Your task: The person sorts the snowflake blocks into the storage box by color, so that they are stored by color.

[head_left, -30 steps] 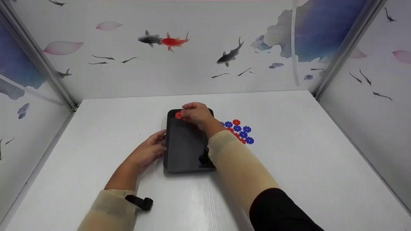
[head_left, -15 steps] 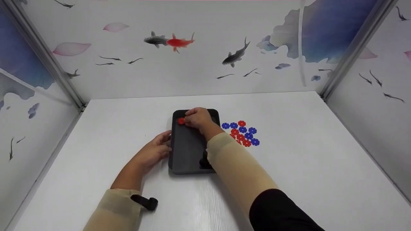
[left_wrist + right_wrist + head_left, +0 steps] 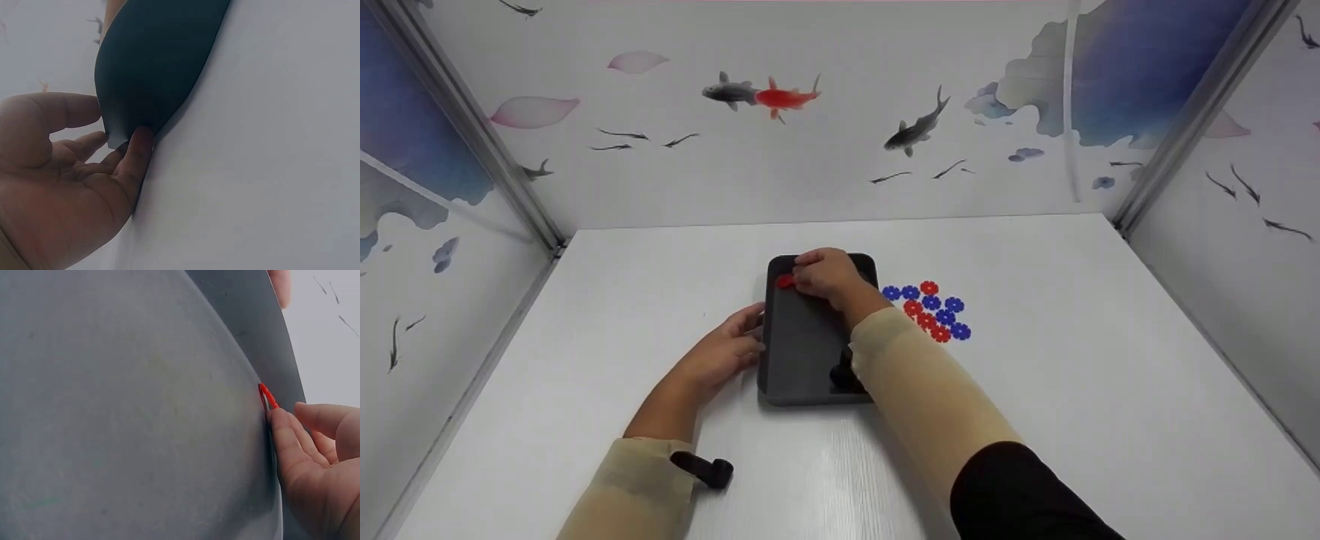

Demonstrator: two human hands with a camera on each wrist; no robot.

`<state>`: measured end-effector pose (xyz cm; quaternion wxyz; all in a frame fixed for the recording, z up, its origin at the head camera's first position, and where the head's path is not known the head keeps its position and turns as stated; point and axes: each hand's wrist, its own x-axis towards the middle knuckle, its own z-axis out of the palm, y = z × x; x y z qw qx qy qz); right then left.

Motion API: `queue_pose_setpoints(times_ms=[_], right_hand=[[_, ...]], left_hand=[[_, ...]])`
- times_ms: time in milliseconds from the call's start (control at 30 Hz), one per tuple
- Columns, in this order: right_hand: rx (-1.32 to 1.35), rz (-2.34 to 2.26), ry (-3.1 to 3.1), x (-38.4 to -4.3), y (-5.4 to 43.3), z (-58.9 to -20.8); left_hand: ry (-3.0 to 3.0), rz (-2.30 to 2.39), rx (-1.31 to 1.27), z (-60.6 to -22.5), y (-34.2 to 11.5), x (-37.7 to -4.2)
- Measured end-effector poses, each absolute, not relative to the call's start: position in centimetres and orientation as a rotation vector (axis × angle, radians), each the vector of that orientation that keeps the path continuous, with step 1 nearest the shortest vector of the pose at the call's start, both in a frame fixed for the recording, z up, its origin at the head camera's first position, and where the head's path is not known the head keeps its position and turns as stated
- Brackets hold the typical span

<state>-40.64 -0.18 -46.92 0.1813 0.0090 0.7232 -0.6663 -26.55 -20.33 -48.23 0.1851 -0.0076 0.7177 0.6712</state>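
A dark grey rectangular tray (image 3: 802, 352) lies on the white table. At its left side rests my left hand (image 3: 724, 352), fingertips touching the outer wall; in the left wrist view, the fingers (image 3: 140, 143) lie loosely against that wall. My right hand (image 3: 826, 276) reaches inside the tray near its far end. Beside its fingertips is a small red flower-shaped piece (image 3: 785, 280) near the far left corner. The right wrist view shows a fingertip touching the red piece (image 3: 269, 395) on the tray floor, while the thumb stands apart from it.
Right of the tray, several red and blue flower-shaped pieces (image 3: 931, 309) lie in a loose cluster on the table (image 3: 1035, 375); my right forearm partly covers them. White panels (image 3: 840, 172) printed with fish enclose the back and sides.
My right hand has lowered the red piece onto the tray floor, and its thumb is now apart from it. My left hand stays at the tray's side. The whole view has shifted slightly.
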Motion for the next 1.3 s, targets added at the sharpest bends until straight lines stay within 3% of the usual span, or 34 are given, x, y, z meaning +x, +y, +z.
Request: queue_pose_setpoints(times_ms=[367, 633, 900, 1300], right_hand=[[-0.013, -1.856, 2.092, -40.8, 0.1, -45.7], [-0.101, -2.021, 1.917, -40.9, 1.1, -42.6], [-0.196, -2.082, 1.893, -40.0, 4.7, -40.4], [-0.217, -2.101, 1.982, -38.5, 11.4, -40.7]], left_hand=[[2.002, 1.909, 0.016, -48.0, -20.4, -26.8], [2.005, 1.916, 0.001, -48.0, -20.4, -26.8], [1.989, 1.931, 0.004, -48.7, -20.2, -26.8], [1.999, 1.925, -0.008, -48.3, -20.2, -26.8]])
